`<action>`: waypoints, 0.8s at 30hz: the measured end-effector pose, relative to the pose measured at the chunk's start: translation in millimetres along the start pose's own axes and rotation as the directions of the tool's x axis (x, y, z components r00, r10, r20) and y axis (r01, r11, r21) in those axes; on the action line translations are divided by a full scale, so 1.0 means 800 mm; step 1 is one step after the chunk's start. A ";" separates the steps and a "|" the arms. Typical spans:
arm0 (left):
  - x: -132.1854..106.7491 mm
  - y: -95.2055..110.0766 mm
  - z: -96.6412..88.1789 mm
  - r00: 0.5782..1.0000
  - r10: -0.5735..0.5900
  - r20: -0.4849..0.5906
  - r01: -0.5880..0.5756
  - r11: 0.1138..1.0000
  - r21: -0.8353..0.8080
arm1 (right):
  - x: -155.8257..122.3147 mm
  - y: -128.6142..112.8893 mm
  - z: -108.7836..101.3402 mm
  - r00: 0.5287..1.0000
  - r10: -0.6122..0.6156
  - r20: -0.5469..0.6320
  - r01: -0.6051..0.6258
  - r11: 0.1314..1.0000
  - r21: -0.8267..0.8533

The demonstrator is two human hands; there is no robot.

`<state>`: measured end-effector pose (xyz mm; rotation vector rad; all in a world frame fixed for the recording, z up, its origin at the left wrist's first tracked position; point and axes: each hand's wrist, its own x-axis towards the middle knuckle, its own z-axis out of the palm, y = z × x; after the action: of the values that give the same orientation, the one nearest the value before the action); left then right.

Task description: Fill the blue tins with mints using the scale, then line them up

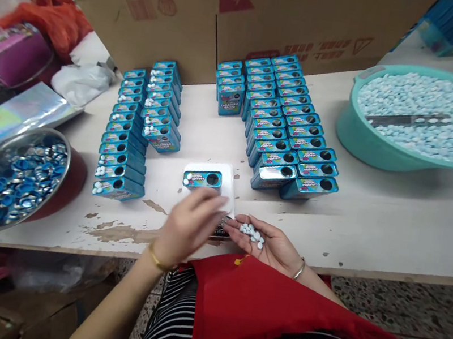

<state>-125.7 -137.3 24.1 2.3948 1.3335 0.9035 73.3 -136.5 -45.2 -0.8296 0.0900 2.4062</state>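
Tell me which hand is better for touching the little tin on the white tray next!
Probably the left hand: it's beside the tin, while the right hand is palm up, holding pale candies.

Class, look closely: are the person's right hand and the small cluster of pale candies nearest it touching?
Touching. The head view plainly shows the right hand turned palm up, with the pale candies lying directly on it.

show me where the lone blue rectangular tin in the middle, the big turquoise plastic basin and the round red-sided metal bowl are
Lone blue rectangular tin (201,179): head view, printed top
Big turquoise plastic basin (361,138): head view, outer wall
Round red-sided metal bowl (74,177): head view, outer wall
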 end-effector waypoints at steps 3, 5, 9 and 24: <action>0.006 -0.032 -0.044 0.996 -0.088 -0.024 0.090 0.988 0.122 | 0.003 0.001 0.011 0.999 0.035 -0.018 -0.035 0.999 -0.020; 0.011 -0.051 -0.060 0.990 -0.097 0.098 0.076 0.977 0.198 | 0.005 0.002 0.014 0.999 0.044 -0.026 -0.044 0.998 -0.034; 0.025 -0.069 -0.068 0.941 -0.108 0.322 0.018 0.963 0.271 | 0.010 0.004 0.012 0.998 0.060 -0.010 -0.061 0.997 -0.036; 0.054 -0.053 -0.071 0.915 -0.016 0.403 -0.007 0.998 0.055 | 0.032 0.009 0.037 0.984 0.113 0.140 -0.108 0.993 -0.044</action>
<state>-172.8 -82.2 64.3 2.4397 1.2113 0.3387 36.5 -122.2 -37.2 -0.6823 0.0376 2.5705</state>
